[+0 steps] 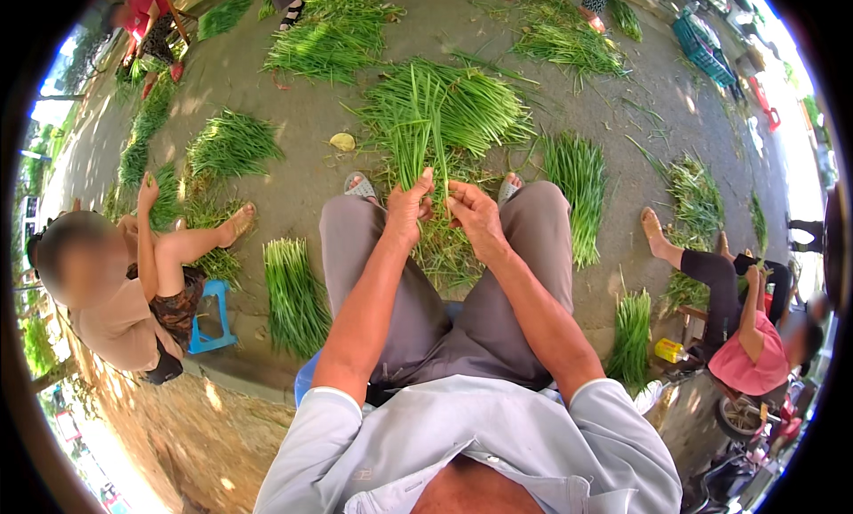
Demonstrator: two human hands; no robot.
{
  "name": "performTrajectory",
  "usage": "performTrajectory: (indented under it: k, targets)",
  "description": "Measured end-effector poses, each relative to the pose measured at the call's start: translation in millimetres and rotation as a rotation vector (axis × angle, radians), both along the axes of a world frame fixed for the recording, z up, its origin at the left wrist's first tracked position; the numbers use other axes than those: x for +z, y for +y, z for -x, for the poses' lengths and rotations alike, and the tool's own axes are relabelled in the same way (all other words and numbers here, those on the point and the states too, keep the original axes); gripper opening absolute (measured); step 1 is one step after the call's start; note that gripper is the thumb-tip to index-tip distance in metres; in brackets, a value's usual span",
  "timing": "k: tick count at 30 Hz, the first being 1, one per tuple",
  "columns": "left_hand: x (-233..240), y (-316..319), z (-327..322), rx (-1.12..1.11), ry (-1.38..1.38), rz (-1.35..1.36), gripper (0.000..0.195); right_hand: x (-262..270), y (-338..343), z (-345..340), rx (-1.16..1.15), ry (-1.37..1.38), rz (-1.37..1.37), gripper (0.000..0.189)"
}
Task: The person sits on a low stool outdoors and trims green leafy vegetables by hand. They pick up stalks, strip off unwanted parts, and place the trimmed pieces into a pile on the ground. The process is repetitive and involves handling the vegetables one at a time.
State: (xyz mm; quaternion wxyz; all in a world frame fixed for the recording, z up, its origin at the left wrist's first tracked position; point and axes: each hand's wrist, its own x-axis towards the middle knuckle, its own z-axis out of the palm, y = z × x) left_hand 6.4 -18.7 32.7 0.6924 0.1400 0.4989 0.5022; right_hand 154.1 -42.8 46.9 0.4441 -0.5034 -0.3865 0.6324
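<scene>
Between my knees, my left hand (pixel 408 211) is closed around a small bunch of garlic chives (pixel 409 151), leaf tips pointing away from me. Close on its right, my right hand (pixel 476 214) pinches the pale lower end of a thin chive stalk (pixel 440 141) between thumb and fingers. Beyond both hands a large heap of chives (pixel 466 104) lies on the pavement. Loose yellowish trimmings (pixel 450 257) are scattered on the ground under my hands, partly hidden by them.
Neat chive bundles lie left (pixel 293 294), right (pixel 576 194) and near right (pixel 630 334). A seated person (pixel 120 301) with a blue plastic stool (pixel 214 317) is at left; another person (pixel 750 347) sits at right. A teal crate (pixel 703 47) stands far right.
</scene>
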Motion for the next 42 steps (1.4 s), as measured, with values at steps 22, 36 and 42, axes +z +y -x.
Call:
performTrajectory:
  k: [22,36,42]
  targets:
    - [-1,-6,4,-0.158,-0.057,-0.043,0.026,6,2,0,-0.029,-0.134,-0.033,0.017]
    - [9,-12,-2,-0.293,0.073,-0.066,0.022,16,64,-41,-0.157,-0.066,-0.03,0.029]
    - [0,-13,-2,-0.318,0.115,-0.064,0.024,20,59,-40,-0.166,0.028,-0.079,0.024]
